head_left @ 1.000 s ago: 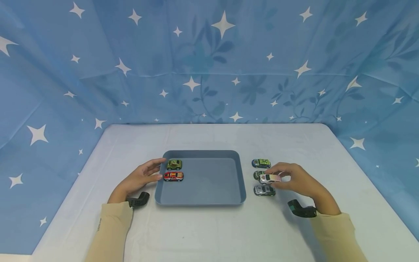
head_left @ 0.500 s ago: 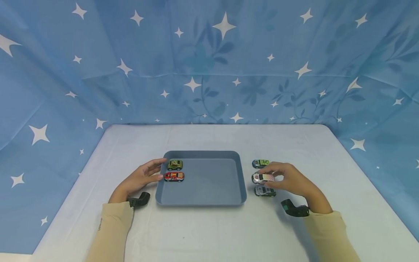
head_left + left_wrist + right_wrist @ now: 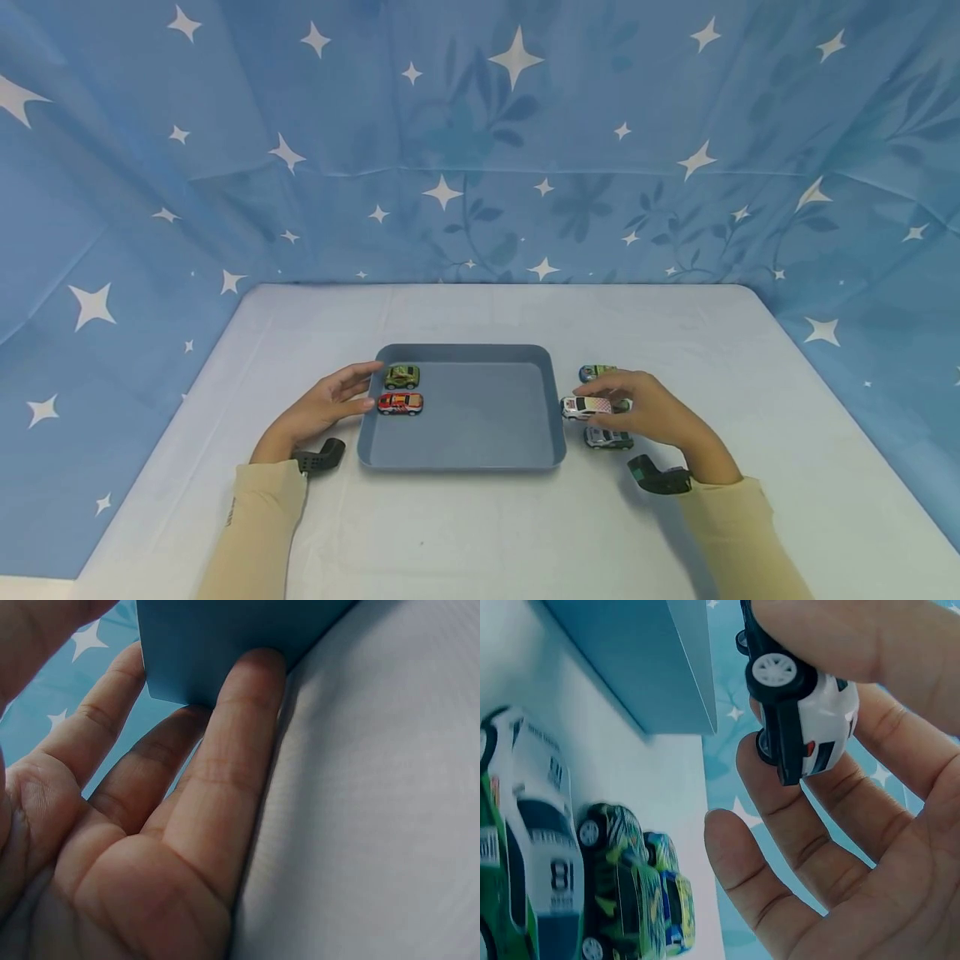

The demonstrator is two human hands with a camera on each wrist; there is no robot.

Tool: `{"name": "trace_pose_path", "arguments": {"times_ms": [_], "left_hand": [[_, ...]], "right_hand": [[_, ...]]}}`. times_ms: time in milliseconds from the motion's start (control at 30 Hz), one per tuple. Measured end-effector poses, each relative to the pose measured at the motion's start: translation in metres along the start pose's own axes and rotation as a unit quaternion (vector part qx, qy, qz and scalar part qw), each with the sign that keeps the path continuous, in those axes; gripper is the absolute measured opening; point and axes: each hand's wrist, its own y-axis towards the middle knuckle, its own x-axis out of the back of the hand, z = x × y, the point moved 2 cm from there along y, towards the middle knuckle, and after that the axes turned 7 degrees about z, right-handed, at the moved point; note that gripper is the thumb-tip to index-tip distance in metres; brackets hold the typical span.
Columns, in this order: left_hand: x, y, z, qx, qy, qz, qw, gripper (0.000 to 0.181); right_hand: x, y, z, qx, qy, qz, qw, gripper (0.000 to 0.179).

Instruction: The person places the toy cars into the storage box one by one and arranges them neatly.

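Observation:
My right hand [image 3: 652,408] pinches a white toy car [image 3: 585,407] with a pinkish checked rear, above the table beside the tray's right rim. The right wrist view shows its wheels and white back end between thumb and fingers. My left hand [image 3: 322,408] rests at the left side of the blue-grey tray [image 3: 480,446], its fingertips against the outer wall in the left wrist view. Inside the tray at the left sit a green toy car [image 3: 402,377] and, in front of it, a red toy car [image 3: 401,404].
Right of the tray stand a yellow-green and blue toy car [image 3: 596,372], a green camouflage car [image 3: 630,900] partly behind my right hand in the head view, and a silver-and-green car [image 3: 608,438]. A starry blue curtain [image 3: 480,167] hangs behind the white table [image 3: 480,533].
My right hand has moved left with the white car, from over the row of cars to the tray's right rim. The left hand stays in place.

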Motion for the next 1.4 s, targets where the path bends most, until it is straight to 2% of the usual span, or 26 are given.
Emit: {"name": "trace_pose_path", "arguments": {"times_ms": [433,733,967,1267,1400], "left_hand": [[0.0,0.001,0.0,0.005,-0.004,-0.002,1.0,0.074],[0.001,0.002,0.0,0.004,-0.005,-0.004,1.0,0.073],[0.002,0.003,0.001,0.005,-0.002,-0.004,1.0,0.072],[0.002,0.003,0.003,-0.006,-0.011,-0.001,0.9999,0.072],[0.003,0.002,0.002,-0.001,-0.009,-0.003,1.0,0.072]], "right_hand": [[-0.013,0.013,0.007,-0.002,0.014,-0.001,0.9999,0.034],[-0.02,0.022,0.011,0.024,0.0,-0.003,0.9997,0.034],[-0.023,0.029,0.018,0.046,0.018,0.002,0.9988,0.031],[-0.032,0.039,0.021,0.044,0.028,0.016,0.9985,0.032],[-0.036,0.044,0.024,0.043,0.031,0.023,0.9983,0.033]]}}
